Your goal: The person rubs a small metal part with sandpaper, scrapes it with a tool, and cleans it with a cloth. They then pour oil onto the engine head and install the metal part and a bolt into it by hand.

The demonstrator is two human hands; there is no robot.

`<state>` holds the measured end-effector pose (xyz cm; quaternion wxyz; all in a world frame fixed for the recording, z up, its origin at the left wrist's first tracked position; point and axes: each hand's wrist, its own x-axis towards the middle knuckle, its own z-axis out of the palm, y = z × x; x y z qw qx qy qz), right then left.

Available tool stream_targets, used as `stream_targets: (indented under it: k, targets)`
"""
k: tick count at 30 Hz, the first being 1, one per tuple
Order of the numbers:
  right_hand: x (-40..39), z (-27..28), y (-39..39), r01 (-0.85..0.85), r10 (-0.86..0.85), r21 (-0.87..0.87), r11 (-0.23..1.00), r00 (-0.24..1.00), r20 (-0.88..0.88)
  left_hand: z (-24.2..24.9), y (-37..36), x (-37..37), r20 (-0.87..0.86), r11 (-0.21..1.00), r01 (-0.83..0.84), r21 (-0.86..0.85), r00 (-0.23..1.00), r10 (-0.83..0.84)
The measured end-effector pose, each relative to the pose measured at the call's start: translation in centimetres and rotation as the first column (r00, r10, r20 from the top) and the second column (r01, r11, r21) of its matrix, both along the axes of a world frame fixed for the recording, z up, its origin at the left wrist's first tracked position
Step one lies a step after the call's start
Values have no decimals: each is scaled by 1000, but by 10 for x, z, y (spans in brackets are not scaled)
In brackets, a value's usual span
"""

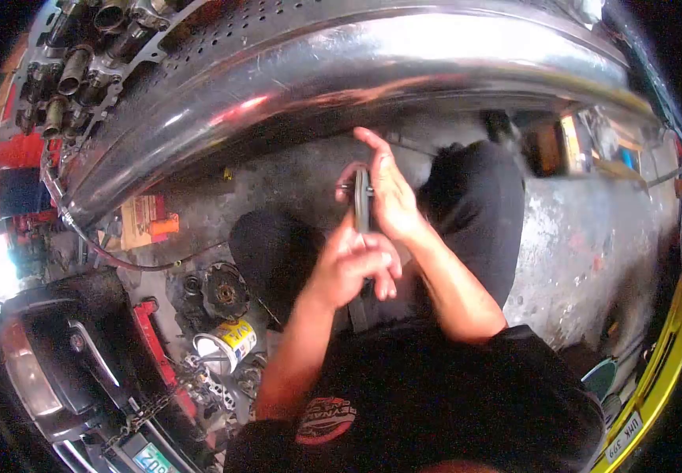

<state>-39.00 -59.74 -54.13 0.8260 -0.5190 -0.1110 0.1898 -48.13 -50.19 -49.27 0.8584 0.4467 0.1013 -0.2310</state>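
Between my hands stands a thin dark disc-like part (362,201), seen nearly edge-on, with a short metal pin sticking out at its sides. My left hand (356,264) grips it from the left and below, some fingers curled at its lower end. On the other side, my right hand (392,193) lies with its palm along the part, fingers stretched out and pointing up. Which exact kind of part it is, I cannot tell. Both hands are above my lap, between my bent knees, in front of a long shiny metal tube (404,67).
An engine part with metal tubes (72,71) is at upper left. A white-and-yellow bucket (226,345), a dark round part (226,292) and loose metal parts lie on the floor at left. A car bumper (65,355) is lower left, a yellow edge (664,355) at right.
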Motion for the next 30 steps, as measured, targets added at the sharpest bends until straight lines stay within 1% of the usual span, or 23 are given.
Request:
stream_targets:
  k: [1, 2, 3, 5, 6, 9, 10, 11, 13, 14, 17, 18, 20, 21, 22, 23, 24, 25, 26, 27, 28, 29, 30]
  targets:
    - [2, -3, -1, 14, -14, 7, 1000, 999, 31, 1, -3, -3, 23, 999, 8, -43, 1000, -7]
    - [2, -2, 1, 0, -1, 26, 1000, 1000, 6, -2, -5, -1, 59, 1000, -8, -2, 998, 8]
    - [-2, 0, 2, -3, 3, -8, 1000, 1000, 11, -8, 0, 5, 64, 996, -57, 71, 997, 52]
    - [1, 9, 3, -21, 25, -81, 997, 999, 42, -12, 11, 21, 75, 985, -108, 135, 992, 99]
    - [0, 9, 1, -51, 54, -63, 997, 998, 39, -5, 8, 22, 103, 942, -141, 305, 988, 115]
    - [-1, -3, 4, 7, 10, -83, 997, 979, 205, -14, 5, 9, 221, 831, -387, 399, 920, 323]
    - [2, 0, 3, 20, -13, -102, 995, 998, 66, -17, 5, 6, 274, 809, -503, 306, 860, 431]
    - [9, 4, -1, 34, -35, -21, 999, 998, -50, -19, 9, 4, 252, 801, -540, 257, 838, 484]
    - [11, 11, -3, -24, 28, -58, 998, 997, 74, -3, 23, 0, 197, 765, -620, 173, 783, 590]
    - [8, 20, -7, -107, 117, -126, 986, 990, 74, -2, 33, -1, 140, 780, -620, 84, 782, 607]
    - [-1, 16, 3, -137, 143, -82, 987, 987, 74, 7, 40, 7, 171, 757, -651, 47, 752, 636]
    - [-3, 18, 5, -76, 88, -126, 989, 992, 91, 2, 39, 8, 103, 738, -675, 16, 735, 670]
    - [-3, 24, 7, -133, 163, -180, 975, 972, 169, -16, 38, 9, -45, 698, -714, -44, 700, 713]
    - [-2, 26, 6, -157, 200, -211, 965, 958, 206, -18, 36, 10, -30, 697, -717, -19, 697, 716]
    - [-3, 22, 6, -173, 204, -191, 966, 967, 151, -19, 34, 13, -12, 696, -718, 4, 696, 718]
    - [-2, 17, 5, -121, 177, -265, 957, 964, 199, -20, 33, 14, 5, 694, -719, 28, 694, 720]
    - [-1, 9, 6, -69, 158, -334, 940, 956, 248, -16, 32, 16, 6, 646, -762, 43, 647, 762]
    - [1, 3, 8, -15, 145, -396, 918, 943, 299, -18, 36, 15, 126, 663, -729, 170, 683, 719]
    - [1, -1, 10, 30, 91, -363, 931, 947, 309, -23, 43, 13, 239, 653, -696, 298, 717, 655]
    - [3, -1, 10, -4, 115, -374, 927, 954, 276, -21, 49, 12, 337, 618, -663, 423, 748, 572]
    - [4, 0, 8, -39, 140, -384, 922, 961, 238, -17, 52, 9, 337, 612, -665, 428, 746, 575]
    - [2, -1, 8, -77, 166, -393, 916, 966, 198, -14, 53, 9, 363, 577, -668, 470, 742, 563]
    - [0, 1, 11, -135, 169, -282, 950, 981, 98, -13, 53, 11, 389, 539, -670, 510, 739, 550]
